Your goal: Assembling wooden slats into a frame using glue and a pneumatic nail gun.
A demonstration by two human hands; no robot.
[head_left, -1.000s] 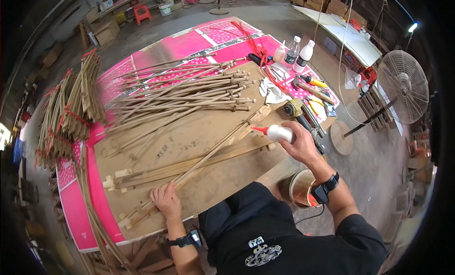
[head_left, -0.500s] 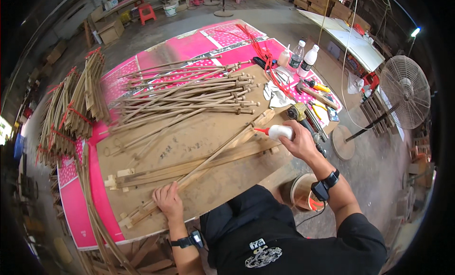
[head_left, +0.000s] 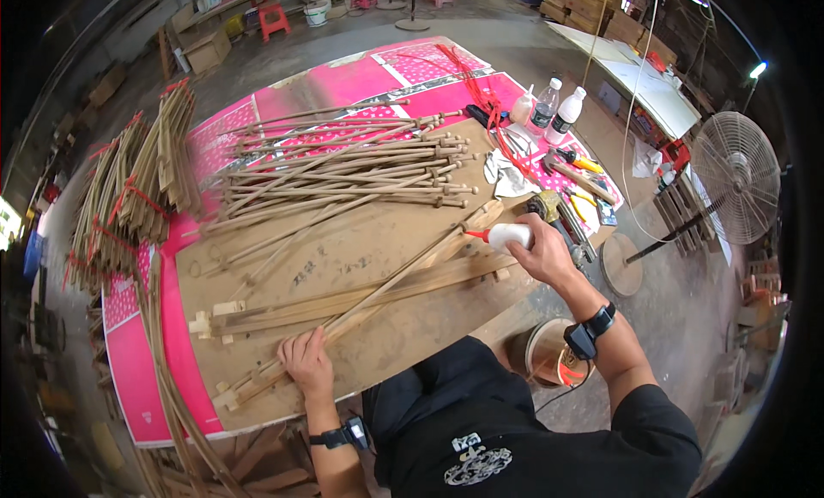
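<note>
My right hand (head_left: 546, 256) is closed round a white squeeze bottle (head_left: 510, 235), tipped on its side. Its red nozzle points left and meets or hovers just over the upper end of a long wooden stick (head_left: 390, 282); contact cannot be made out. That stick lies slantwise along a wooden strip (head_left: 436, 256) with small blocks near its lower end. My left hand (head_left: 306, 361) presses down there, its fingers curled over the wood. Beneath this piece another strip assembly (head_left: 292, 313) crosses, with pale blocks at its left end.
Many knobbed sticks (head_left: 343, 176) lie across the brown board (head_left: 283, 283). Tied stick bundles (head_left: 142, 181) stand at left. Plastic bottles (head_left: 544, 103), a hammer (head_left: 579, 174), pliers (head_left: 582, 208) and a power drill (head_left: 549, 208) crowd the right. A bucket (head_left: 542, 352) and fan (head_left: 736, 179) stand beyond the edge.
The view has shifted very slightly. Both hands keep their places, and the bottle's nozzle stays by the stick's upper end.
</note>
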